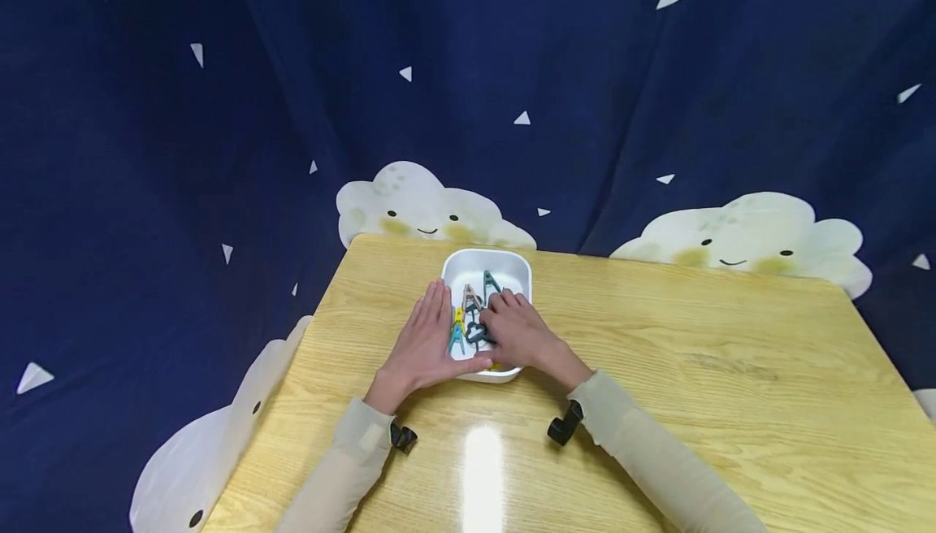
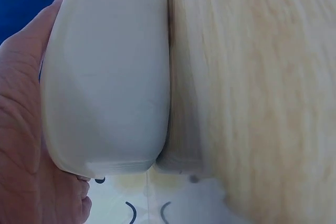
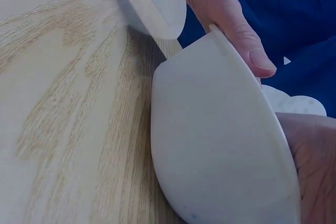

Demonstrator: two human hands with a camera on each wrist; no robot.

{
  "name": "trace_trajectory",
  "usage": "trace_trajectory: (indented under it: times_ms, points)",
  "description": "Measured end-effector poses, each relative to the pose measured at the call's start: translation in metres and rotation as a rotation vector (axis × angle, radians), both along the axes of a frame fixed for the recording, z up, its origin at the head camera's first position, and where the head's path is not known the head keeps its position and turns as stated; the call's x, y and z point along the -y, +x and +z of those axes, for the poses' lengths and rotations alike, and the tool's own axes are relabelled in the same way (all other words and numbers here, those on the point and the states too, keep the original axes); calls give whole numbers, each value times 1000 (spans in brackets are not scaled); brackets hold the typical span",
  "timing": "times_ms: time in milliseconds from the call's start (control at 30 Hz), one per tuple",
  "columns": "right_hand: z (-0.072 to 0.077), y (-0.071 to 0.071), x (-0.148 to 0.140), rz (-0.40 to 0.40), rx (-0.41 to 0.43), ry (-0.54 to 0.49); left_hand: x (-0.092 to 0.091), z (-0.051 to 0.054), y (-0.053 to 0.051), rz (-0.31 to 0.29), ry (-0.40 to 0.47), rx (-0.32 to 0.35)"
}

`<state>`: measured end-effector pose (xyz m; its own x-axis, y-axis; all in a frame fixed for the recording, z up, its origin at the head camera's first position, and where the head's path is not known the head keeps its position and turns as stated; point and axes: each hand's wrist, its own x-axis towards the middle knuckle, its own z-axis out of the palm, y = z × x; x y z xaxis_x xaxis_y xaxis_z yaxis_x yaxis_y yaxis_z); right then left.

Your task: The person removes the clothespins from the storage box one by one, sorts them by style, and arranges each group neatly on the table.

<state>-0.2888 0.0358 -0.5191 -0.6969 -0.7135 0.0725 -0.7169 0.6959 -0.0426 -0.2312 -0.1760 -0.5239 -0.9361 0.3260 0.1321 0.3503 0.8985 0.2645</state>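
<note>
A white box (image 1: 475,262) on the table holds small clips: dark green (image 1: 490,279), beige (image 1: 469,296), yellow (image 1: 458,317) and light blue (image 1: 457,337). Beside them lies a dark looped piece (image 1: 477,335). My left hand (image 1: 424,348) lies along the box's left rim with straight fingers, its thumb across the near rim. The right hand (image 1: 525,336) reaches over the right rim, fingers bent down at the dark piece; their tips and any grip are hidden. Both wrist views show the box's outer wall (image 2: 107,77) (image 3: 220,140), with the left thumb at its rim in the right one.
The wooden table (image 1: 695,362) extends far to the right of the box. Behind it hangs a dark blue curtain (image 1: 468,21) with white triangles and smiling clouds (image 1: 420,200). Black straps (image 1: 565,426) hang below both wrists.
</note>
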Motion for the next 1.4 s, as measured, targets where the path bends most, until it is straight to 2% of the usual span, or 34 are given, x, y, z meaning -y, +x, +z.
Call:
trace_trajectory:
  times_ms: [333, 600, 900, 1167, 1400]
  points:
    - [1, 0, -1, -76, 34, -105, 0, 1, 1, 2, -5, -16]
    - [10, -5, -10, -98, -18, -222, -1, 1, 0, 16, -14, -4]
    - [15, -16, -28, -162, -41, -303, -1, -2, -2, 15, -32, -6]
    - [19, -21, -40, -196, -82, -353, -1, -3, -2, 24, -26, -10]
    - [21, -25, -50, -222, -100, -357, -1, -2, -1, 24, -17, 0]
